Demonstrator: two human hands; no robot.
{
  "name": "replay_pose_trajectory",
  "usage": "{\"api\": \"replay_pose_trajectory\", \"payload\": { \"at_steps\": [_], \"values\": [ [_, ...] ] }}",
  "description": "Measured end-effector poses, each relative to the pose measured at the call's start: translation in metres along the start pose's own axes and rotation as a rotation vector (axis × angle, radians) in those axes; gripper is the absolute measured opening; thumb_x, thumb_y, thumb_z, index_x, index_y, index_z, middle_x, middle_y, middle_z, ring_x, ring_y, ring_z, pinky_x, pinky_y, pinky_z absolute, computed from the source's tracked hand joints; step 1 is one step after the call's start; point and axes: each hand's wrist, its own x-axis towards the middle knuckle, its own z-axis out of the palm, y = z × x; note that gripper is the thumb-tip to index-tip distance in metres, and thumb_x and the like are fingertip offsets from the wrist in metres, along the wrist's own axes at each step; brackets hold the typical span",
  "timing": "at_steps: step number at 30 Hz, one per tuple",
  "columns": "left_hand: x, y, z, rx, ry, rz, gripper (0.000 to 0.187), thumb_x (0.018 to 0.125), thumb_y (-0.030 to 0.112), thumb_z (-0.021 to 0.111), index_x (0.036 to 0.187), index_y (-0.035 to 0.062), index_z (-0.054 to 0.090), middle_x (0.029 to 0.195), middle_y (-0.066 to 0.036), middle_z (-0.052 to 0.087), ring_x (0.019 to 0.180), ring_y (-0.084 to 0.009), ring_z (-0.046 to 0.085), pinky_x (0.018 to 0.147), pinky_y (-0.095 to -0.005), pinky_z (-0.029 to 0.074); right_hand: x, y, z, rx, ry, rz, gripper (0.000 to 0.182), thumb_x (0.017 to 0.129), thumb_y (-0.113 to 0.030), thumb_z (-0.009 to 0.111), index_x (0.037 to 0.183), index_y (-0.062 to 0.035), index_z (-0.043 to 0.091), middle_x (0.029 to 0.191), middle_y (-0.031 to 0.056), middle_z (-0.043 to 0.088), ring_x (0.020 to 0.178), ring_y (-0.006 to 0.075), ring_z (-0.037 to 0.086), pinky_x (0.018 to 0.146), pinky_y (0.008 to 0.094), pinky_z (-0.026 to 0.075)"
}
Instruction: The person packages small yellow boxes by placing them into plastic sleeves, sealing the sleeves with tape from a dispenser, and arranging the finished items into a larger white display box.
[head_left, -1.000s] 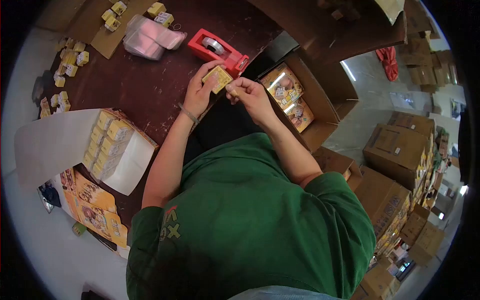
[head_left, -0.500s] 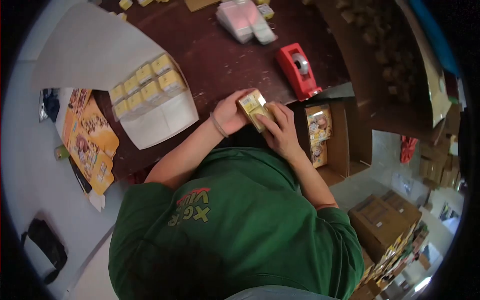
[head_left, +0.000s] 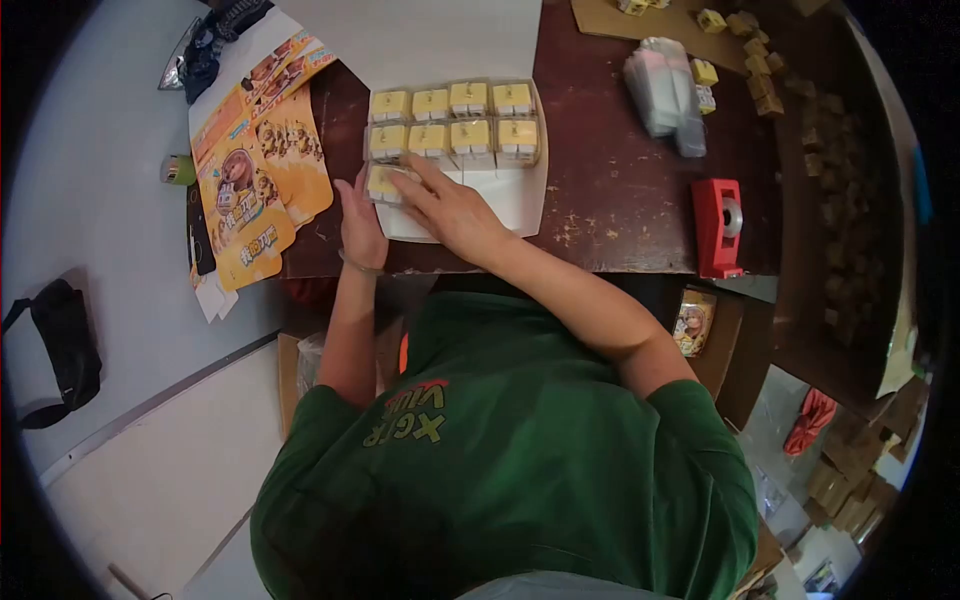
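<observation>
A white open box [head_left: 480, 215] stands on the table, holding two rows of small yellow-and-white boxes in clear wrapping [head_left: 470, 137]. In its near left corner sits one more small yellow box [head_left: 382, 184], under the fingers of my right hand [head_left: 458, 214], which grip it from above and the right. My left hand [head_left: 362, 228] is upright against the left side of the white box, fingers stretched out, with nothing visible in it. The underside of the small box is hidden.
Printed orange cardboard sheets [head_left: 238, 190] lie to the left. On the dark red table [head_left: 600, 190] are a red tape dispenser [head_left: 712, 228] and a stack of clear plastic bags [head_left: 655, 95]. A large carton [head_left: 870, 270] with many small pieces stands right.
Both hands moved from in front of my chest to the white box. My right hand brought the small yellow box into its near left corner; my left hand let go. The view shifted left.
</observation>
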Motion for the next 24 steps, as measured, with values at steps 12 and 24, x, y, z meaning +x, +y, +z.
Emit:
{"api": "replay_pose_trajectory", "payload": {
  "at_steps": [12,24],
  "values": [
    [-0.008,-0.022,0.000,0.326,-0.034,0.184,0.057,0.102,0.013,0.050,0.153,0.0025,0.026,0.144,-0.011,0.045,0.127,-0.0199,0.047,0.107,-0.0328,0.037,-0.015,0.001,-0.044,0.064,0.003,-0.052,0.042,0.086,-0.004,0.064,0.127,-0.0102,0.059,0.106,0.0150,0.067,0.093,0.0331,0.066,0.078,0.0396,0.055],
    [0.000,0.066,0.034,0.729,0.331,0.762,0.049,0.104,0.019,0.050,0.145,-0.0028,0.036,0.146,-0.014,0.043,0.134,-0.0245,0.043,0.112,-0.0357,0.032,-0.056,0.287,-0.352,-0.917,0.215,0.771,0.077,0.093,-0.061,0.049,0.143,-0.0032,0.044,0.136,0.0300,0.052,0.127,0.0407,0.051,0.106,0.0478,0.042]
  ]
}}
